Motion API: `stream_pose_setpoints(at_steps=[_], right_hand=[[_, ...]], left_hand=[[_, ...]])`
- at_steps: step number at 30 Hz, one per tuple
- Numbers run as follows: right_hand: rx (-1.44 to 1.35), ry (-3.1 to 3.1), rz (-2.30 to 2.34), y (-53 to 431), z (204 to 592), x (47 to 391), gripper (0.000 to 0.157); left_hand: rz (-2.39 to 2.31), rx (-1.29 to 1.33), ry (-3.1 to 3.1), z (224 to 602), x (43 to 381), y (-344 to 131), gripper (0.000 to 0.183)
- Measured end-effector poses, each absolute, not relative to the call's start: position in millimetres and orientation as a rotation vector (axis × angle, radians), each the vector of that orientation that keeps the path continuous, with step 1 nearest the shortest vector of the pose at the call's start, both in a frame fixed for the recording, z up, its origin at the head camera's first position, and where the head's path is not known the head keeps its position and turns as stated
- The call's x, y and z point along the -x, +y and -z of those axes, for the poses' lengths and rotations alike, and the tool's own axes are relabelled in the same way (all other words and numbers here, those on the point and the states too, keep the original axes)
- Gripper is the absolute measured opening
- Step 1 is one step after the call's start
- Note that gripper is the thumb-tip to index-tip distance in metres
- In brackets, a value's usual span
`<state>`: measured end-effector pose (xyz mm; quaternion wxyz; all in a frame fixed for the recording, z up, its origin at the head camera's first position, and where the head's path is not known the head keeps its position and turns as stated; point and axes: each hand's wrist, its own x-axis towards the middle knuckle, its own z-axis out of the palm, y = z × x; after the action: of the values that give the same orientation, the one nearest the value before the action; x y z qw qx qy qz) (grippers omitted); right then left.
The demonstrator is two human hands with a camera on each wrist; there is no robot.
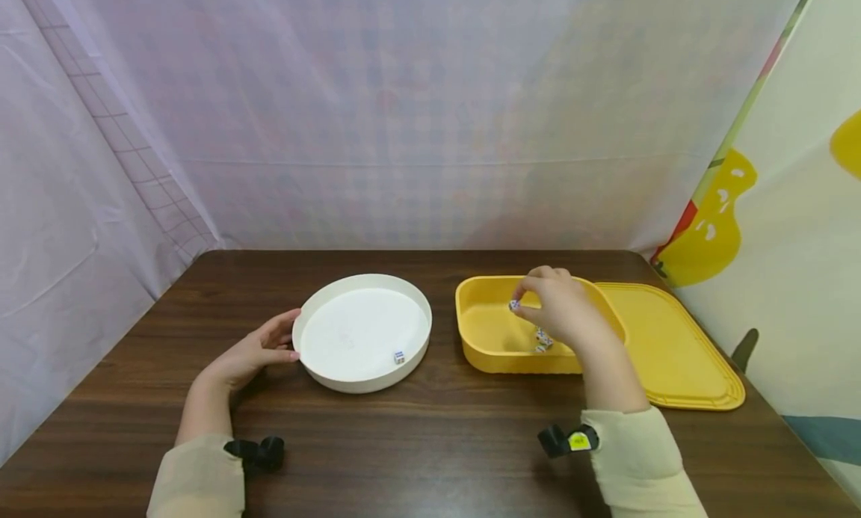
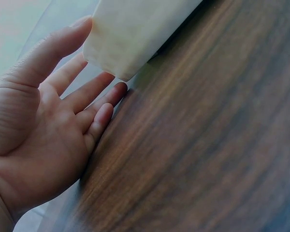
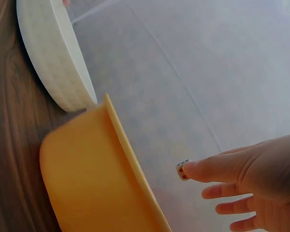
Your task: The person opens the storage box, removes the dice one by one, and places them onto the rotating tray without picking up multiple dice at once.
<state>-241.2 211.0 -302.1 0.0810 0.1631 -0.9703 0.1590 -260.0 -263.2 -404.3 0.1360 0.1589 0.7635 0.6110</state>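
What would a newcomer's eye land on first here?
Probably the bright yellow box, right of centre on the dark wooden table, with a flat yellow lid at its right. Over the box, the right hand pinches a spotted die. Left of the box, the round white tray holds a lone die, with the left hand at its left rim.

Place: indoors, curtained off, home or studio unclear | checked cloth (image 1: 430,114) behind | white sheet (image 1: 57,226) at left | yellow-patterned sheet (image 1: 794,309) at right | wood-grain table (image 1: 403,458) between
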Motion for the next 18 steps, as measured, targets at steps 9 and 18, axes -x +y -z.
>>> stream_pose_setpoints(at_steps=[9,18], right_hand=[[-0.578,-2.853,-0.439,189.8,302.4,237.2,0.01],[-0.666,-2.785,-0.382,165.7,307.4,236.1,0.01]], left_hand=[[-1.769,-0.451,2.205,403.5,259.8,-262.1,0.083],[-1.769,-0.438,2.207,403.7,260.0,-262.1,0.082]])
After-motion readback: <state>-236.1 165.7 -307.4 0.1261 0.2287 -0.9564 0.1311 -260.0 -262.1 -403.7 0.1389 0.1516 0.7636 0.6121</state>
